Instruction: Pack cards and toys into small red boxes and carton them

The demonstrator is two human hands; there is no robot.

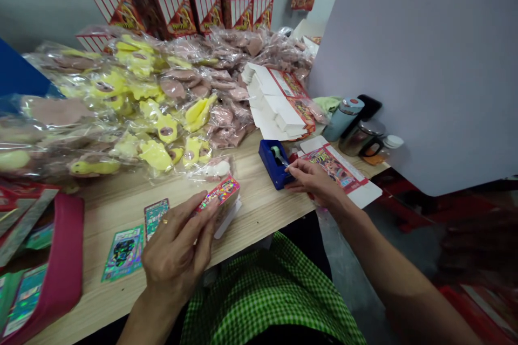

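Left hand (178, 253) grasping a shiny red card pack (218, 197) between thumb and fingers, held over the wooden table (259, 210), near two loose shiny cards (156, 216). Right hand (311, 180) not gripping, lying open on a flat printed box sheet (335, 170), just beside a blue tape dispenser (275, 164). Plastic bags of yellow and pink toys (170, 102) lie piled on the table beyond.

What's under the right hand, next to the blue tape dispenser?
A flat red printed carton blank lies under the right hand, on the wooden table. Its printed face and white edge show beyond the hand; the part beneath the palm is covered.
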